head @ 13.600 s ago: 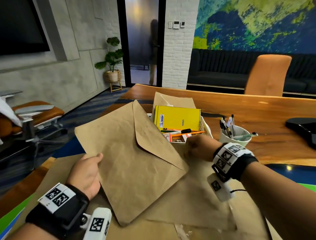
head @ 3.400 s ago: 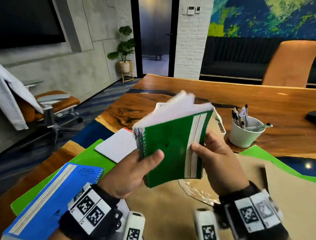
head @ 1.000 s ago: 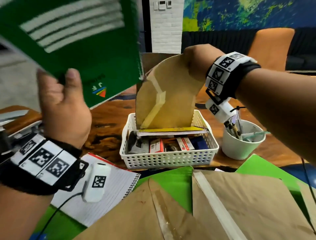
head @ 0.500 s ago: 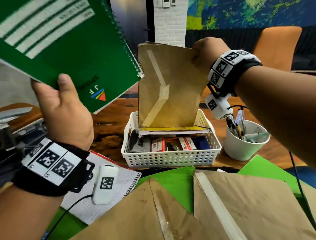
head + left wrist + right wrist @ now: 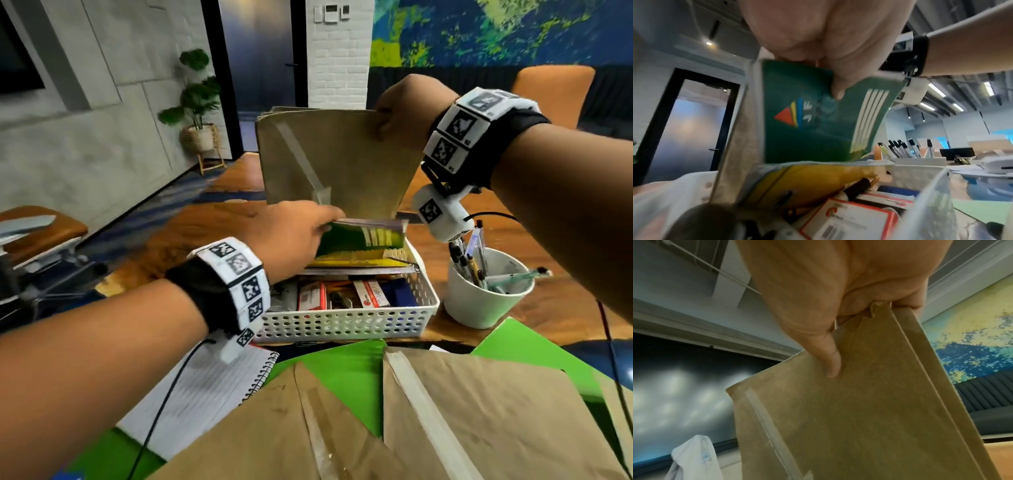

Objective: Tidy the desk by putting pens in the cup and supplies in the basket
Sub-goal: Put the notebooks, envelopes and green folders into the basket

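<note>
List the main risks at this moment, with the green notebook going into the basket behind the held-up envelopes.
1. The left hand slides the green spiral notebook onto the yellow notebook, which rides above the rim of the white perforated basket; the stack could tip out.
2. The right hand pinches the brown paper envelopes by one top corner; they may flop onto the notebook.
3. The white cup of pens sits under the right wrist and might get knocked.

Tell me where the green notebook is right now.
In the head view the green notebook is in the left hand, low over the white basket, above the yellow notebook and before the envelopes in the right hand.
</note>
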A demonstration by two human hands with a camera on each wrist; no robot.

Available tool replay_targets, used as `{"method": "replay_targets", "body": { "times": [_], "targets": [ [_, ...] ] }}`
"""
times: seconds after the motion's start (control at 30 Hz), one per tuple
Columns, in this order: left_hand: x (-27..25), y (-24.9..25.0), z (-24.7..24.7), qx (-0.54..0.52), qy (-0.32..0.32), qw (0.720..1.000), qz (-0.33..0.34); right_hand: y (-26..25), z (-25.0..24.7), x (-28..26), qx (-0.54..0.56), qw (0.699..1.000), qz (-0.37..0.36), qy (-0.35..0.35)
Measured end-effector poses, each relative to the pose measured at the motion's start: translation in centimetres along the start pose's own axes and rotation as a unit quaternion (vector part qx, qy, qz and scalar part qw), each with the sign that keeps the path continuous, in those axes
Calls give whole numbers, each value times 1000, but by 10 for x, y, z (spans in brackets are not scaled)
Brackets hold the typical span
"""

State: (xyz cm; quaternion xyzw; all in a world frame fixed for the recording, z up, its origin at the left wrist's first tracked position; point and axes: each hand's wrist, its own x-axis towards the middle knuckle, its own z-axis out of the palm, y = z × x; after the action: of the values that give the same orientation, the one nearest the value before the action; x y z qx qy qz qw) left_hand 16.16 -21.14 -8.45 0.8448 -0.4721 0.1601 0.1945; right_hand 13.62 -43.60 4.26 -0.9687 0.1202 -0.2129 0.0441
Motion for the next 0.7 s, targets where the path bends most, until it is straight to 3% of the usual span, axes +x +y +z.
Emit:
{"method": "replay_targets", "body": {
  "times": [0.07,0.17,0.27,0.37,0.53,0.7],
  "targets": [
    [19,1,11,52,-114,992,-2,0,-2,-3,-2,1000,-9,-9],
    [36,4,24,86,-301,949,29,-3,-1,-8,-17,999,-21,-22],
    [37,9,31,155,-402,902,0,-5,4,-11,-50,997,-34,-38],
    [39,9,35,207,-396,895,-12,-6,6,-13,-63,996,-42,-42],
    [62,1,14,166,-275,945,-62,-5,6,-15,-76,995,-47,-46],
    [83,-25,10,150,-216,960,-95,-3,1,-16,-47,999,-12,-4]
  ]
}}
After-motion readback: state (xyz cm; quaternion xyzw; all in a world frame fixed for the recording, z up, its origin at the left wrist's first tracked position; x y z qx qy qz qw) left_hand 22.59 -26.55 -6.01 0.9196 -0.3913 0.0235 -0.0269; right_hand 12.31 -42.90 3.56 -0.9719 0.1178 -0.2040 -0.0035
